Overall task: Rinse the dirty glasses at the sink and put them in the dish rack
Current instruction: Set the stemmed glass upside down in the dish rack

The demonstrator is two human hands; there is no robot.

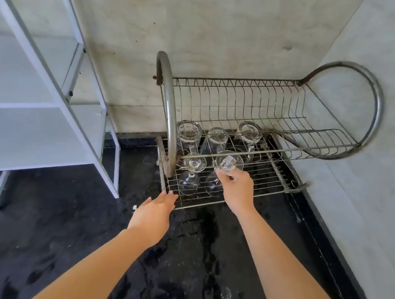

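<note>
A two-tier wire dish rack [268, 181] stands in the corner on a wet black counter. Several clear glasses sit upside down on its lower tier. One stemmed glass [193, 170] stands at the front left. My right hand [236, 190] pinches the stem of a second upside-down stemmed glass [229, 163], whose bowl rests on the wires beside the first. Three more glasses [188, 133] stand in the row behind. My left hand [153, 213] lies with straight fingers touching the rack's front left corner and holds nothing.
The rack's upper plate tier [245, 100] overhangs the rear glasses. A white glass-fronted cabinet [37, 108] stands at the left. Light walls close the corner behind and to the right. The black counter [191, 270] is wet with streaks of water.
</note>
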